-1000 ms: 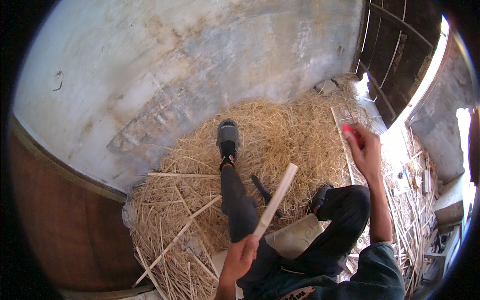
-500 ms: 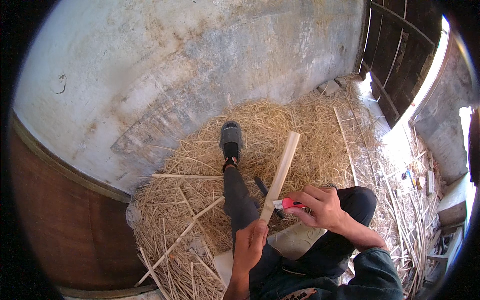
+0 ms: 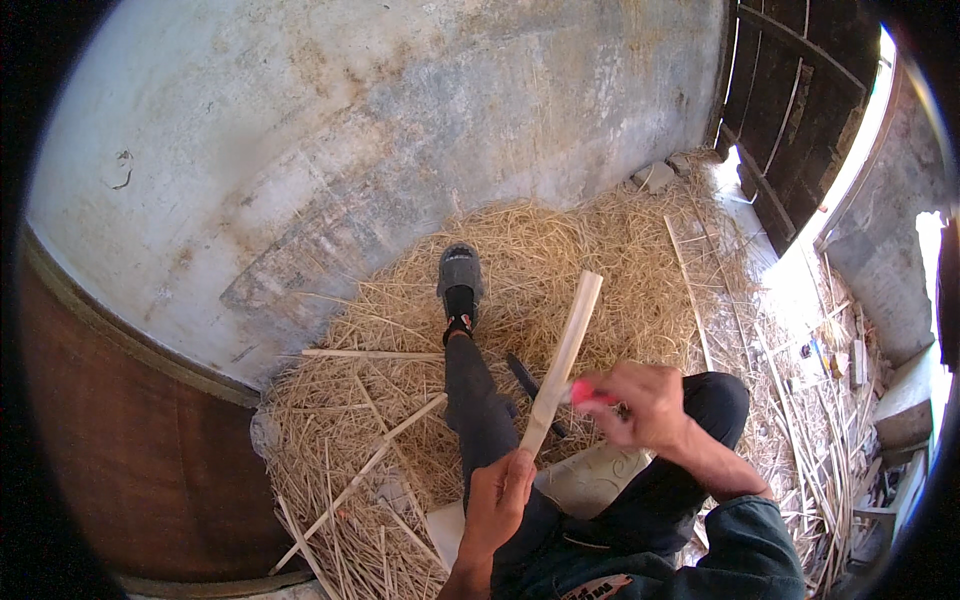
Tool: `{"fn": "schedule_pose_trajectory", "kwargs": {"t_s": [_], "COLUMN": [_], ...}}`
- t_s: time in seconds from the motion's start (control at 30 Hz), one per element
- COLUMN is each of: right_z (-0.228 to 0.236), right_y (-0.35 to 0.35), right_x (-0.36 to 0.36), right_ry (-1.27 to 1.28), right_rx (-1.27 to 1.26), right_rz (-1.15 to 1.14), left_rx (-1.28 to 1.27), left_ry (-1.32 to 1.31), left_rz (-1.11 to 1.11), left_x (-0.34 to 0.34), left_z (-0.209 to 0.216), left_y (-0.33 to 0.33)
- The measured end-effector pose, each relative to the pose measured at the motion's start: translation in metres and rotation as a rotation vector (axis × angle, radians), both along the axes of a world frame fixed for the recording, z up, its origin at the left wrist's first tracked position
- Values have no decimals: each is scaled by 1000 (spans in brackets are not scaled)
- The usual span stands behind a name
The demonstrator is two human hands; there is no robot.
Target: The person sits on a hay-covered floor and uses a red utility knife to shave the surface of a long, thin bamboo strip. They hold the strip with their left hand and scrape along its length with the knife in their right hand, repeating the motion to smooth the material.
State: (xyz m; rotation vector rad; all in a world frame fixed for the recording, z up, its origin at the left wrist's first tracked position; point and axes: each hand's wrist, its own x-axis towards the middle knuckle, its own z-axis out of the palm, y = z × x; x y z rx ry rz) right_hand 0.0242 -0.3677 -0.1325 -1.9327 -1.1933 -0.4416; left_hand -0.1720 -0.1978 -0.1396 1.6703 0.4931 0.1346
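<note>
My left hand (image 3: 499, 497) is closed around the lower end of a pale, flat wooden strip (image 3: 572, 338), which slants up and away to the right. In my right hand (image 3: 648, 405) is a red-handled utility knife (image 3: 590, 394), smeared by motion. Its blade end is at the strip's right edge, a little above my left hand; whether it touches, I cannot tell. Behind the strip lies a long, dark, narrow object (image 3: 522, 373), partly covered by it.
Loose straw and shavings (image 3: 540, 235) cover the floor around my sandalled foot (image 3: 460, 275). Long pale strips (image 3: 365, 470) lie at the left. A stained wall (image 3: 400, 110) rises ahead, a dark plank door (image 3: 800, 110) stands far right, and a brown panel (image 3: 150, 430) is at left.
My right hand and the utility knife have moved slightly up and to the right along the strip. The strip has tilted a little and shifted; my left hand keeps its hold.
</note>
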Motion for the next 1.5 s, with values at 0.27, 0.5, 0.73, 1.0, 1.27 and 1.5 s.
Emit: {"fn": "schedule_pose_trajectory", "kwargs": {"t_s": [0.27, 0.5, 0.73, 1.0, 1.27, 1.5], "right_z": [17, 40, 15, 5, 6, 9], "right_y": [-12, -47, -18, 7, 10, 6], "right_x": [40, 80, 19, -8, -12, -8], "right_ry": [50, 402, 347, 94, 101, 51], "right_rx": [57, 93, -61, -62, 10, -16], "right_rz": [-290, -511, 20, 149, 120, 74], "left_rx": [-133, -159, -54, 206, 430, 282], "left_ry": [94, 175, 4, -64, -4, 10], "left_rz": [-84, -37, 85, -47, 17, -22], "left_x": [-24, -54, -12, 6, 10, 8], "left_z": [-20, -41, -25, -14, -5, -3], "left_y": [0, 12, 23, 5, -9, -12]}}
